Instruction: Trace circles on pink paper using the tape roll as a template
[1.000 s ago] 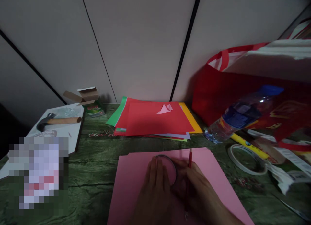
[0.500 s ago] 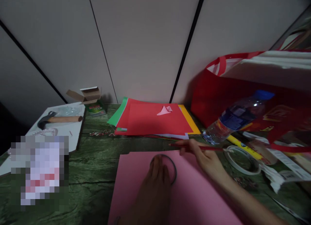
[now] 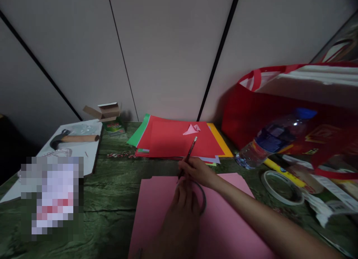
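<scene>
A sheet of pink paper (image 3: 223, 231) lies in front of me on the table. My left hand (image 3: 183, 210) presses a thin dark grey ring (image 3: 204, 201) onto it, fingers bunched together; part of the ring is hidden beneath them. Between the fingers of my right hand (image 3: 197, 171) is a pencil (image 3: 191, 150), eraser end up and leaning to the right. Its lower end is at the ring's far left edge, close to my left fingertips. Whether the tip touches the paper I cannot tell.
Red, green and yellow sheets (image 3: 167, 139) lie at the back with a folded pink scrap (image 3: 191, 129). Left stand a small box (image 3: 113, 124) and a white board (image 3: 91, 158) with a hammer (image 3: 78, 138). Right are a bottle (image 3: 274, 136), red bag (image 3: 240, 109) and white tape roll (image 3: 265, 182).
My right hand has swung left, from the paper's far right to the ring. The pencil has turned from lying level to nearly upright. My left hand stays on the ring.
</scene>
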Motion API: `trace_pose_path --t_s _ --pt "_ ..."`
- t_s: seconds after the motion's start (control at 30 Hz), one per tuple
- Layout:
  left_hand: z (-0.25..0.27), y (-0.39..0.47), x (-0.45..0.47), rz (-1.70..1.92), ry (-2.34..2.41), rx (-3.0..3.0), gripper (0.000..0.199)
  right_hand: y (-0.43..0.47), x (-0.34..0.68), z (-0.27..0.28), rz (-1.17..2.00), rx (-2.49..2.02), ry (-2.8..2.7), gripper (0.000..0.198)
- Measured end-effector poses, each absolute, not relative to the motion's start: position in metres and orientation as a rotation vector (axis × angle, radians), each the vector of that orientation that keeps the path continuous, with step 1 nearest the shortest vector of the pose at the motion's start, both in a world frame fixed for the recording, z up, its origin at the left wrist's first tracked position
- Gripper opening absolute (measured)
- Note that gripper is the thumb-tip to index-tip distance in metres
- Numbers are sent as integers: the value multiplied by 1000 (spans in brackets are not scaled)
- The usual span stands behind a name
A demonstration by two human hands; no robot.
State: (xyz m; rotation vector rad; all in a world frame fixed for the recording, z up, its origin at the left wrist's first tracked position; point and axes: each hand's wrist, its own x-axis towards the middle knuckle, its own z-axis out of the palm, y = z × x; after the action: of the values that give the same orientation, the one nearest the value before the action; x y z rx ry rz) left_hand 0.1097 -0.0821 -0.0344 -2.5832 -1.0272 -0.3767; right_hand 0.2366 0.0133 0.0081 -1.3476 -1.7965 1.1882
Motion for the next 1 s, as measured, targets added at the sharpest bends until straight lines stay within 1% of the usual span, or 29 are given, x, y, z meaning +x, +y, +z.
trace_pose_path --t_s 0.2,0.37,0.5,0.67,0.73,0.9,1.0 --pt "-36 -81 110 -342 -1057 -2574 40 18 231 15 1109 -1350 -1986 31" --pt "-34 -79 109 -347 -1030 -2568 37 21 235 13 1091 -1341 -1993 33" --pt "-30 -77 105 -363 -1000 -2554 37 23 247 6 1055 -1364 -1905 40" --pt "-28 -75 104 -349 -1000 -2547 46 13 269 -3 1045 -1458 -1775 51" --pt "-25 -74 104 -333 -988 -2551 46 3 277 -5 1045 -1464 -1696 55" --pt "-10 -70 101 -217 -963 -2658 42 -29 289 -4 1072 -1402 -1508 58" --pt "-1 -67 97 -124 -934 -2742 43 -52 294 -3 1014 -1402 -1476 58"
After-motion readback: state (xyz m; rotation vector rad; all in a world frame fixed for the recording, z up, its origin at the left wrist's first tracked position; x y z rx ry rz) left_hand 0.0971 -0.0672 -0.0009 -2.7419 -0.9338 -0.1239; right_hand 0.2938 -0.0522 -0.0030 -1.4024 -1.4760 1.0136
